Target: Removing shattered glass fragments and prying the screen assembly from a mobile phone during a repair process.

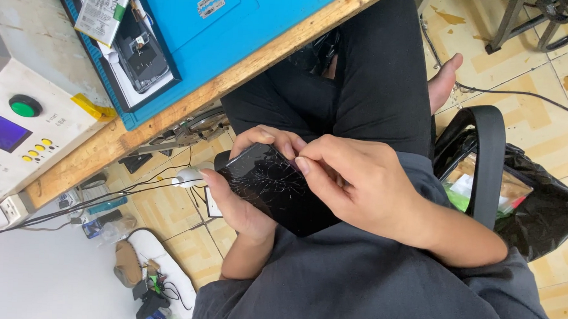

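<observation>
Glossy cracked glass phone (271,189); raw wooden bench edge (172,115)

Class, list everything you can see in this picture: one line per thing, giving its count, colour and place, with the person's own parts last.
cracked phone: one, black, held over the lap
opened phone: one, dark, on the blue mat
blue mat: one, blue, on the bench top
wooden bench: one, brown edge, upper left
machine: one, cream with a green button, far left
black bag: one, black, on the floor at right
strap: one, black, arched over the bag
cables: several, dark, under the bench
tiled floor: cream and tan, right side
bare foot: one, on the floor
left hand: one, cradling the cracked phone
right hand: one, fingertips on the glass
</observation>
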